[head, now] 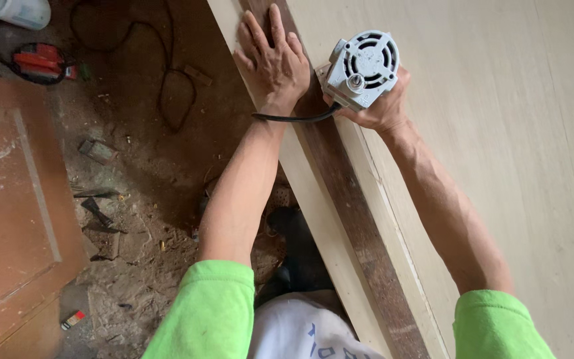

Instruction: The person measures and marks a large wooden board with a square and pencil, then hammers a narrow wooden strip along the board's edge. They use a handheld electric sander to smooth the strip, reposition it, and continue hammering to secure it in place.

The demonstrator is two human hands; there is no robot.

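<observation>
Hands work along a dark wooden strip [360, 226], which is the landmark for everything below. It runs diagonally from the top middle down to the bottom right, sandwiched between 2 pale boards.

Left hand [272, 58] lies flat on the top end of the strip, fingers spread, palm pressed down, pinching nothing. It overlaps onto the narrow pale board [313, 213] along the strip's left edge.

Right hand [381, 105] sits just right of the strip, wrapped around a grey power tool [361, 68]. Fingers are closed on the tool body; only the tool's vented round top and part of the housing show. The tool stands upright at the strip's right edge, just beside the left hand. Can't tell whether its base touches the strip or the big panel.

Black cord [293, 119] leaves the tool and crosses the strip under the left wrist.

Large pale panel [499, 133] fills everything right of the strip. Both sleeves are bright green.

Left of the strip, lower down: dirt floor [141, 166] with wood chips and scraps. Further left, a reddish-brown board [8, 213]. Far upper left, a red tool [38, 62], well apart from the strip, with a looped black cable [177, 100] between it and the strip.
</observation>
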